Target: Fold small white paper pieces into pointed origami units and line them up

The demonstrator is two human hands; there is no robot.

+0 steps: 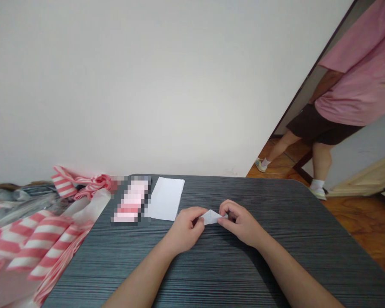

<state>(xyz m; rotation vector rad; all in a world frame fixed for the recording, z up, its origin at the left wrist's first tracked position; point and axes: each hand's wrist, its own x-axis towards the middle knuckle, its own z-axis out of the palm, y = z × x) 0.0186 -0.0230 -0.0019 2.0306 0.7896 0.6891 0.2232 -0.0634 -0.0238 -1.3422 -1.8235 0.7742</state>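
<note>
A small folded piece of white paper (211,217) is stretched between my two hands, just over the dark table. My left hand (186,229) pinches its left end between thumb and fingers. At the right end, my right hand (240,222) pinches it in the same way. The paper has a peaked shape with a crease down its middle. Its two ends are hidden by my fingers. Beyond my left hand lies a stack of white paper sheets (167,197), flat on the table.
The dark wood-grain table (218,269) stands against a white wall (147,85). A pixelated flat object (133,199) lies beside the sheets. Red-and-white striped cloth (48,237) is heaped at the left. A person in a pink shirt (356,77) stands beyond the table's right side.
</note>
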